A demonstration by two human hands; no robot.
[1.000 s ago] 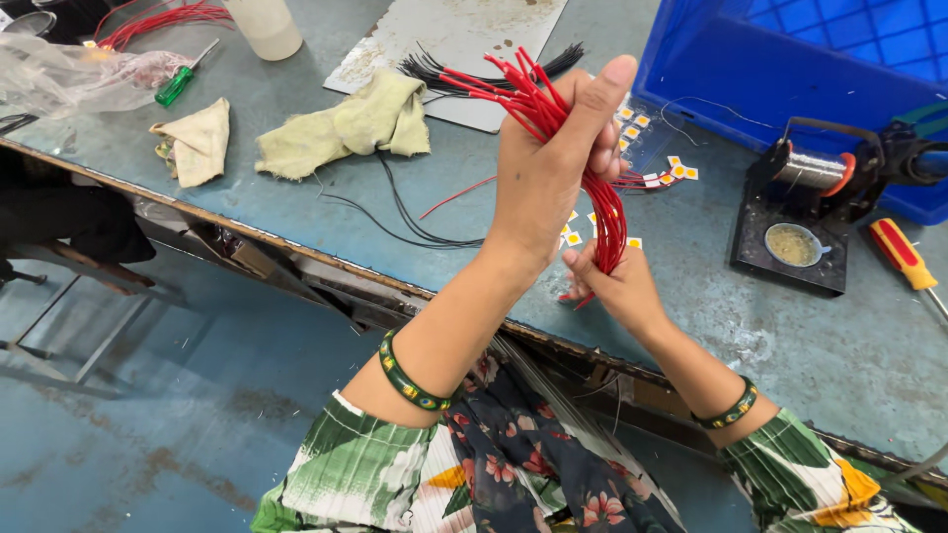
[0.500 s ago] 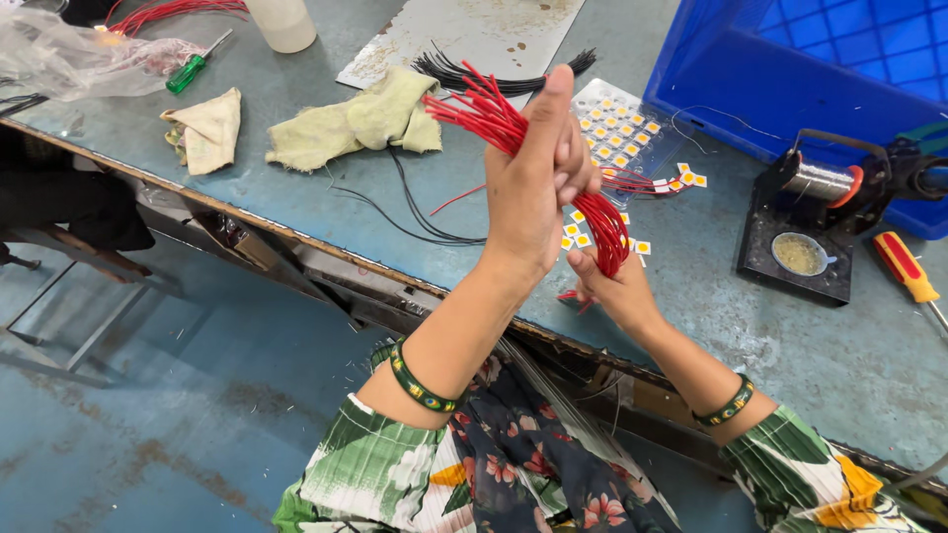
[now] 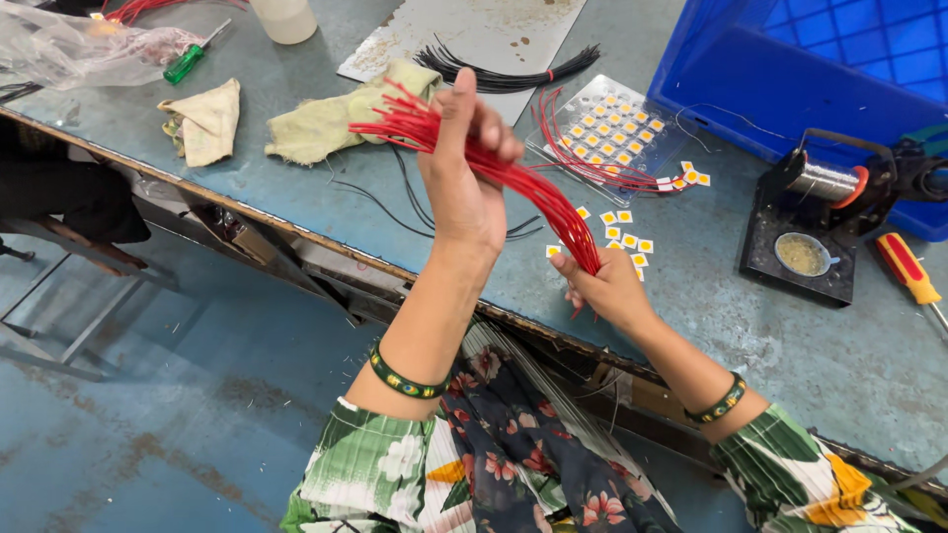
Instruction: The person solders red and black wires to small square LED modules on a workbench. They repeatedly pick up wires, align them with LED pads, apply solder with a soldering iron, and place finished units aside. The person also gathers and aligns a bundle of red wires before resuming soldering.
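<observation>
We hold a bundle of red wires (image 3: 513,178) between both hands above the front edge of the workbench (image 3: 849,365). Our left hand (image 3: 466,188) is raised, fingers curled and pressed together around the upper part of the bundle, thumb pointing up along it; the free wire ends fan out to the left of the fist. Our right hand (image 3: 607,288) sits lower and nearer the body, fingers closed and pinching the bottom end of the bundle. Held at two points like this, the wires run taut and roughly straight on a diagonal, which we judge keeps them aligned and stops them from splaying. On the bench behind the hands lies a clear tray of small yellow square parts (image 3: 612,123), with a second group of red wires (image 3: 583,163) curved across it and loose yellow squares (image 3: 622,232) scattered just beside it. Black wires (image 3: 513,74) lie on a pale board (image 3: 464,30) farther back; more thin black leads trail under the raised hand. To the right stand a soldering stand (image 3: 810,232) with a wire spool, a red-handled screwdriver (image 3: 908,271) and a blue crate (image 3: 820,59). To the left lie yellowish rags (image 3: 316,123), a green-handled screwdriver (image 3: 188,61) and a plastic bag (image 3: 69,49). Nothing blocks the bundle; the loose squares lie close beneath it.
</observation>
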